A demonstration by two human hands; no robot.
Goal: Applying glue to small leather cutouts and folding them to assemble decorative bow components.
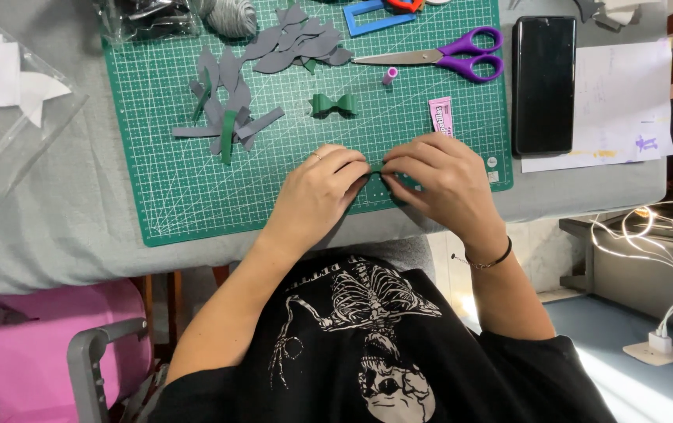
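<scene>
My left hand and my right hand meet fingertip to fingertip over the near edge of a green cutting mat. Between them they pinch a small green foam piece, mostly hidden by the fingers. A finished green foam bow lies on the mat just beyond the hands. A pink glue tube lies beside my right hand, and its small purple cap rests further back.
Purple-handled scissors, grey foam leaf shapes and grey and green strips lie on the mat. A black phone rests on white paper at right. A clear plastic bag sits at left, a pink chair below.
</scene>
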